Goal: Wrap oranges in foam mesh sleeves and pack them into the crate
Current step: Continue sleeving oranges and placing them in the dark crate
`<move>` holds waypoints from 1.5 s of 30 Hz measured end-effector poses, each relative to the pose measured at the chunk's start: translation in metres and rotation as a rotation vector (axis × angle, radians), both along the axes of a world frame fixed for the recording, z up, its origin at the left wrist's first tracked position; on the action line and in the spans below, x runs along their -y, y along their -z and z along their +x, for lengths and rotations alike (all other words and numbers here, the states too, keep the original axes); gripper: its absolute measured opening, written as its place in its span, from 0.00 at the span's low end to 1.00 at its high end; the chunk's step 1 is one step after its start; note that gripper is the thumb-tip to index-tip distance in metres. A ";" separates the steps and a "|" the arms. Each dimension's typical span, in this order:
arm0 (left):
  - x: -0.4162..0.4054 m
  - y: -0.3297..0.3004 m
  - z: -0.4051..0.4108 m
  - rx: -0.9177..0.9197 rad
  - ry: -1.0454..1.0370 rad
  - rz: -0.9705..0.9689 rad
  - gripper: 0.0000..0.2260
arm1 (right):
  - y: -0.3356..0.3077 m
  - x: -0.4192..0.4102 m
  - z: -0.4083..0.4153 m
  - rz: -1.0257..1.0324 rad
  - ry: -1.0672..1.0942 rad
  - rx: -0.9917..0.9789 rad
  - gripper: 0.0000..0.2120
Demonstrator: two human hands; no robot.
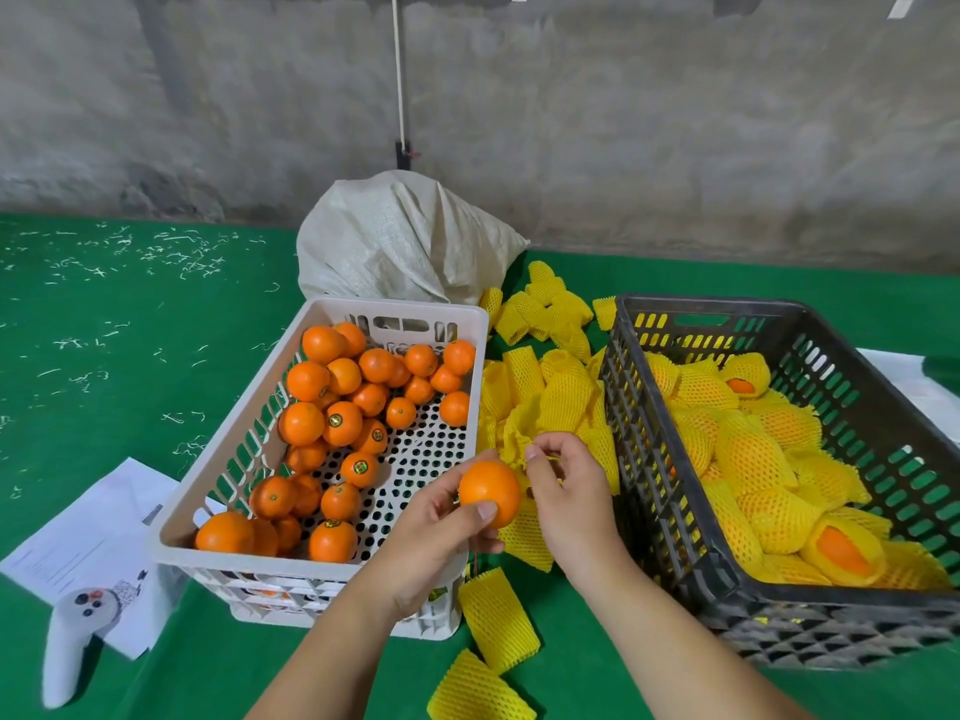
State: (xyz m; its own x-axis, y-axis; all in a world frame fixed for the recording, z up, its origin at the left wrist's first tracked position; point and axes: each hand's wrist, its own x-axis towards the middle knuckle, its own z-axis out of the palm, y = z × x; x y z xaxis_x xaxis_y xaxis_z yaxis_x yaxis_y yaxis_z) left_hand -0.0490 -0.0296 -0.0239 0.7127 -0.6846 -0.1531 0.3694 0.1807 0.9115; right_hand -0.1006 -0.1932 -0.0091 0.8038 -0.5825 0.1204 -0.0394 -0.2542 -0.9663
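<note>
My left hand (436, 532) grips a bare orange (489, 492) between thumb and fingers, above the gap between the two crates. My right hand (563, 491) is just right of the orange and pinches the edge of a yellow foam mesh sleeve (519, 433) from the loose pile (545, 392). The white crate (218, 491) on the left holds several unwrapped oranges (337, 423). The dark grey crate (654, 459) on the right holds several oranges wrapped in yellow sleeves (753, 459).
A woven white sack (400, 236) stands behind the white crate. Two loose sleeves (498, 618) lie on the green cloth near me. A white controller (67, 652) and sheets of paper (88, 537) lie at the left. A concrete wall closes the back.
</note>
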 end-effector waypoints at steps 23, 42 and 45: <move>-0.005 0.000 0.000 0.047 0.043 0.058 0.33 | -0.008 0.005 -0.001 -0.162 -0.039 -0.124 0.11; -0.001 -0.004 -0.009 0.250 -0.140 0.046 0.29 | -0.025 -0.018 -0.011 -0.519 -0.181 0.045 0.14; 0.007 -0.002 -0.013 0.290 -0.265 0.098 0.22 | -0.030 -0.013 -0.014 -0.663 -0.153 0.101 0.11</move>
